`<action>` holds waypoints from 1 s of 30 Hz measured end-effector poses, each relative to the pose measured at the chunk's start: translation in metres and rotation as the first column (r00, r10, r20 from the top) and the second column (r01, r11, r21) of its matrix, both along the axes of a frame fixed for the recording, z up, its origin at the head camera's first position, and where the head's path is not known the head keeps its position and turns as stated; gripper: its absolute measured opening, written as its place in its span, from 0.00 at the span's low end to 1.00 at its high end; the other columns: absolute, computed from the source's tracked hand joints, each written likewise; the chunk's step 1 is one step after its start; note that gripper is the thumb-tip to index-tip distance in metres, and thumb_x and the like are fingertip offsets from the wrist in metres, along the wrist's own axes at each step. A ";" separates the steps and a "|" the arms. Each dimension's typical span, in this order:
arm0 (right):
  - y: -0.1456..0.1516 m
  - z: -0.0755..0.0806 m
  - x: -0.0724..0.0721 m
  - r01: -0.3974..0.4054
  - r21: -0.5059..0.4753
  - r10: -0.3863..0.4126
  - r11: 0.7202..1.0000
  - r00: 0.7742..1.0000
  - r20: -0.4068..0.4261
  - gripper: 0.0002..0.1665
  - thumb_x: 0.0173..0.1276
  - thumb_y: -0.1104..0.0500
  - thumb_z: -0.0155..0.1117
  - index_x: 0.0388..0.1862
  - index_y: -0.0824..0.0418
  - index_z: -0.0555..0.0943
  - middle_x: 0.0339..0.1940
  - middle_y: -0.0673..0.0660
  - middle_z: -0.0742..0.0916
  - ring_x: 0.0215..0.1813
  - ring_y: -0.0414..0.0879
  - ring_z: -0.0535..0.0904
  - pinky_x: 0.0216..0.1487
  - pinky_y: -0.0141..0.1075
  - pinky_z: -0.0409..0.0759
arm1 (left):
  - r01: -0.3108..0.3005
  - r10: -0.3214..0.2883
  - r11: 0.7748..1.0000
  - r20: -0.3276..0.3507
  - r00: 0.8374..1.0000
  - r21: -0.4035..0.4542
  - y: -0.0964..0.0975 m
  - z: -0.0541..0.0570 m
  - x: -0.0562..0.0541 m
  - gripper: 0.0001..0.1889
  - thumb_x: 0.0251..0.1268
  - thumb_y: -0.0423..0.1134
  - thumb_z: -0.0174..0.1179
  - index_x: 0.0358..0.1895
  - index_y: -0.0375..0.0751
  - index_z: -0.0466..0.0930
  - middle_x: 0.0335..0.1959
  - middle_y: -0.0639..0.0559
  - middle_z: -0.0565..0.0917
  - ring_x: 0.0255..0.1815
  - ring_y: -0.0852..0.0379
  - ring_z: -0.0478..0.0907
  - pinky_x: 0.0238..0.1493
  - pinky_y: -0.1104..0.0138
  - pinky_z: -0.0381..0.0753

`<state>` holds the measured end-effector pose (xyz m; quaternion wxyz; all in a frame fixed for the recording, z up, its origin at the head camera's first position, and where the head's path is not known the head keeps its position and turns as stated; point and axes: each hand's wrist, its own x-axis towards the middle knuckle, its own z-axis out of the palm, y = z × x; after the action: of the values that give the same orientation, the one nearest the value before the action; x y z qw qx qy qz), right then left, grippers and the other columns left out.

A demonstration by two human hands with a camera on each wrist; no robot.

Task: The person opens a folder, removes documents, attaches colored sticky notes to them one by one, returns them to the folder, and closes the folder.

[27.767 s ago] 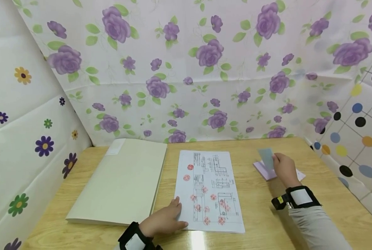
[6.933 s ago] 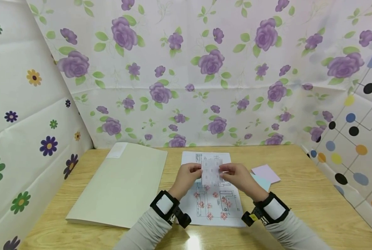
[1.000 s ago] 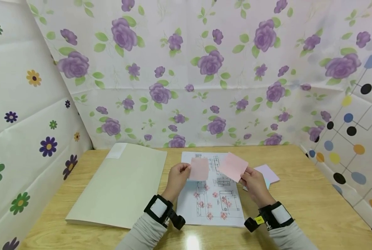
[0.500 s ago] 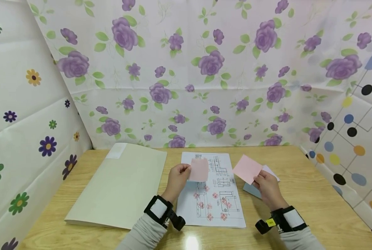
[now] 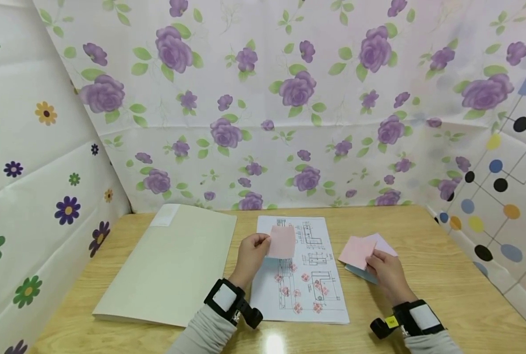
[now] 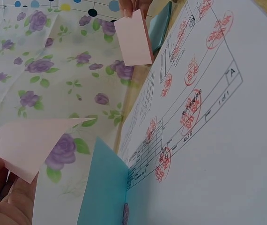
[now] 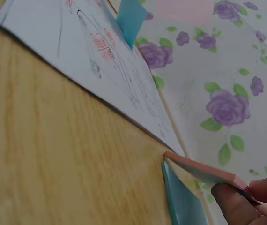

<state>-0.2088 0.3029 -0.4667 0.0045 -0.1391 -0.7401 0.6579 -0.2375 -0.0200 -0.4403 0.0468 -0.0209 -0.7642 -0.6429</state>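
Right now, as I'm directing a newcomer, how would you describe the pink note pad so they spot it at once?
On the wooden table, find the printed drawing, then look right to the right hand. The pink note pad is in its grip; unlike the thin pink sheet in the left hand, it is thick.

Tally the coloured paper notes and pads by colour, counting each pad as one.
Pink: 2 (thin pink square note, thick pink square pad)
Light blue: 2 (light-blue paper note, light-blue paper pad)
Lavender: 1 (lavender paper square)
Total: 5
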 end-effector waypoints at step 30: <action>-0.066 0.045 0.024 -0.113 0.239 0.139 0.964 0.986 -0.096 0.27 0.81 0.65 0.51 0.74 0.73 0.66 0.75 0.73 0.70 0.76 0.64 0.67 0.70 0.37 0.77 | 0.021 -0.021 1.000 -0.045 0.999 0.014 0.003 0.002 -0.001 0.10 0.72 0.30 0.57 0.45 0.23 0.84 0.37 0.36 0.85 0.32 0.63 0.73 0.32 0.77 0.74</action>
<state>-0.1849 0.2367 -0.4213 0.0205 -0.0531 -0.8181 0.5723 -0.2386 -0.0171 -0.4379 0.0576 -0.0431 -0.7579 -0.6484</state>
